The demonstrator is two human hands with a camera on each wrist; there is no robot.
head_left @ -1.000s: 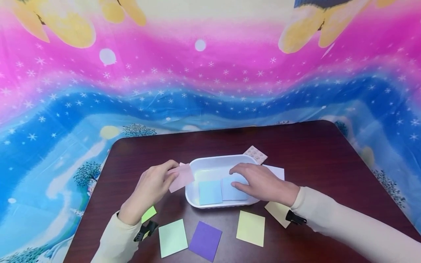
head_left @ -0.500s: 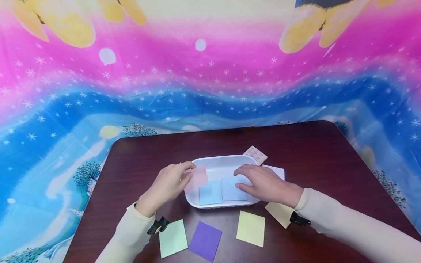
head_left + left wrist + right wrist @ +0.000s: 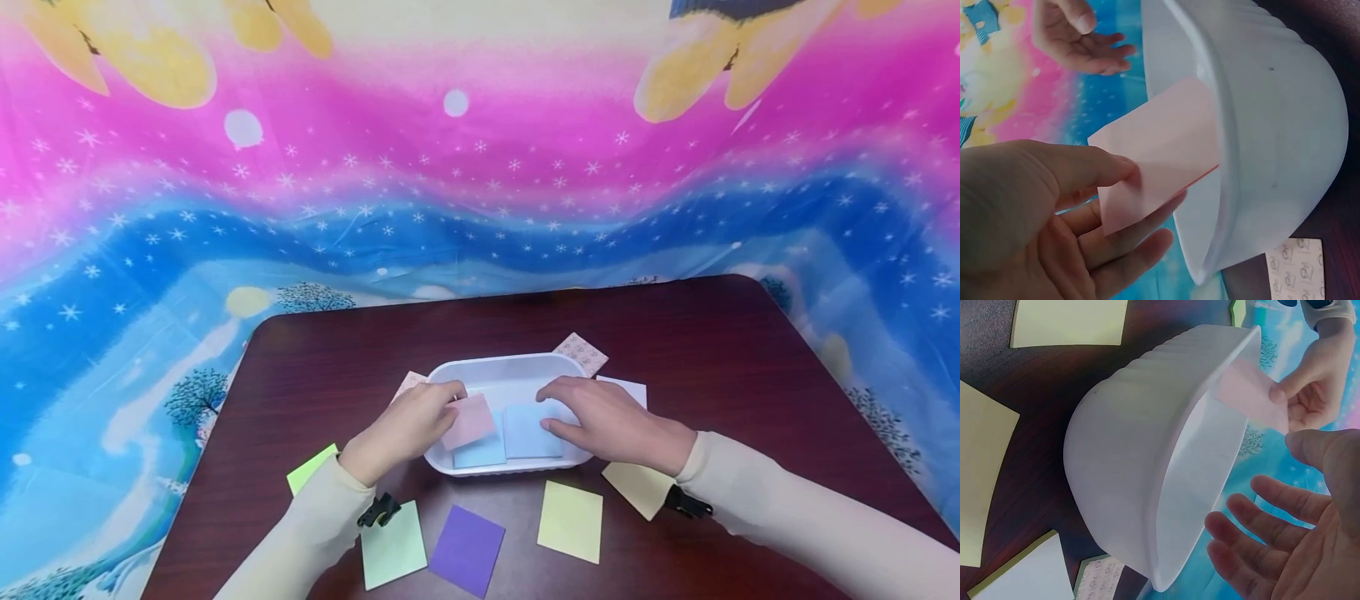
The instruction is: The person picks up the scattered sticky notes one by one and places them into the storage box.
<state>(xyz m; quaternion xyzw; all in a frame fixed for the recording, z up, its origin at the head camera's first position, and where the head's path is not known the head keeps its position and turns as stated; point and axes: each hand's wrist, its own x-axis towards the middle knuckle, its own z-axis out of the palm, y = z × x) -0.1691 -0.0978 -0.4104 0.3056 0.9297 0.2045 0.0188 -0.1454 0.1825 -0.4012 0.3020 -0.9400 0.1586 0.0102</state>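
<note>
Between thumb and fingers my left hand (image 3: 408, 429) pinches a pink sticky note (image 3: 470, 421), held flat over the left part of a white oval plastic tub (image 3: 487, 367). In the left wrist view the thumb lies on top of the pink note (image 3: 1160, 137) and fingers support it below, its far end inside the rim. Two light blue sticky-note pads lie side by side in the tub, a left one (image 3: 480, 454) and a right one (image 3: 534, 433). My right hand (image 3: 607, 417) hovers over the tub's right end, fingers apart and loosely bent, holding nothing.
On the dark wooden table (image 3: 337, 350), pale green (image 3: 393, 546), purple (image 3: 468, 550) and yellow (image 3: 570, 521) pads lie in front of the tub. A bright green pad (image 3: 311, 468) sits left. Patterned (image 3: 581, 354) and white (image 3: 628, 392) pads lie at the right.
My left hand has carried the pink sticky note rightward from beside the tub to over its inside, uncovering the bright green and left patterned pads. The right hand has barely shifted.
</note>
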